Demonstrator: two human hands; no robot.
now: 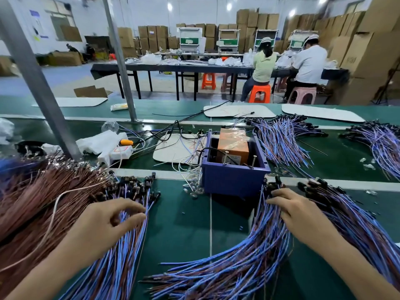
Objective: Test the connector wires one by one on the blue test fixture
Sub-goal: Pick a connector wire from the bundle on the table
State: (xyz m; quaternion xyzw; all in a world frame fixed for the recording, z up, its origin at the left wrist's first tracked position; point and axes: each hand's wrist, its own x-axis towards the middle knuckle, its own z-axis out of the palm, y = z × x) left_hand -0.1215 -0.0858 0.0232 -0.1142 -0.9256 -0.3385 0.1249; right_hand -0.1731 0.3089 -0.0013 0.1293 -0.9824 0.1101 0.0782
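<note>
The blue test fixture (233, 178), an open box with an orange block (233, 146) inside, stands at the middle of the green bench. A heap of blue and brown connector wires (123, 245) lies at the left; my left hand (106, 226) hovers over it with thumb and fingers curled towards the wire ends, and I cannot tell if it pinches one. Another wire heap (249, 256) fans out at the right. My right hand (296, 213) rests on that heap with fingers stretched flat near the black connectors (272, 185).
More wire bundles (281, 137) lie behind the fixture and at the far right (381, 139). A white power strip (116, 153), loose cables and a white board (173, 148) sit left of the fixture. A grey post (36, 79) rises at the left. Two people sit at a far table.
</note>
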